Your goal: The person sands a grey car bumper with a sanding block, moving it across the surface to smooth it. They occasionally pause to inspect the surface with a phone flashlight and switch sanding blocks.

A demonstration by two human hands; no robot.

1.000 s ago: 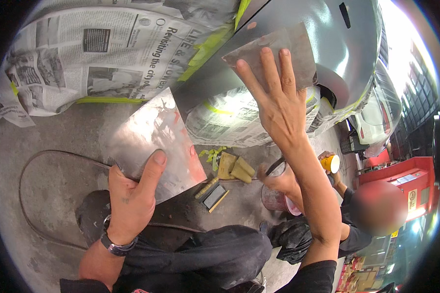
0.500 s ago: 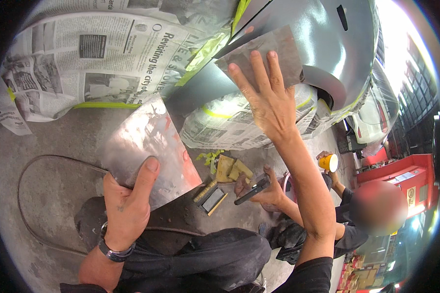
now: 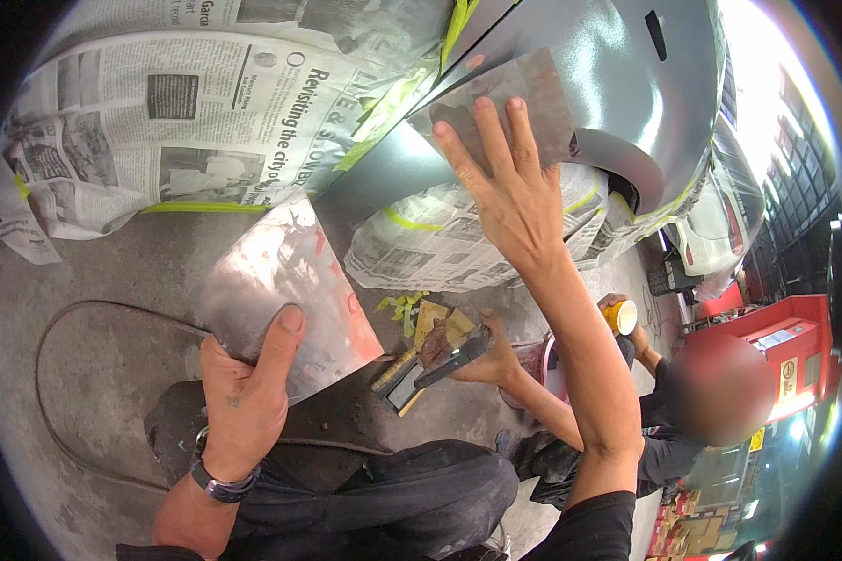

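My left hand (image 3: 243, 397) grips a shiny metal plate (image 3: 299, 280) at its lower left corner, thumb on top. Pinkish-red smears mark the plate's right side. My right hand (image 3: 515, 187) is stretched out at the upper middle, fingers spread flat over a grey-brown sheet (image 3: 547, 103). That sheet lies against the grey car body panel (image 3: 613, 65), so whatever is behind it is hidden. Newspaper masking (image 3: 458, 243) covers the part below the panel.
A co-worker's hand (image 3: 486, 360) holds a dark flat object (image 3: 454, 357) by some yellowish blocks (image 3: 428, 318); their other hand has a yellow cup (image 3: 620, 318). More taped newspaper (image 3: 215, 112) hangs at upper left. A hose (image 3: 42, 374) curves across the concrete floor (image 3: 103, 271).
The co-worker's hand and its dark object have moved left, over the blocks. Their yellow cup has shifted slightly left and down. My hands keep nearly the same places.
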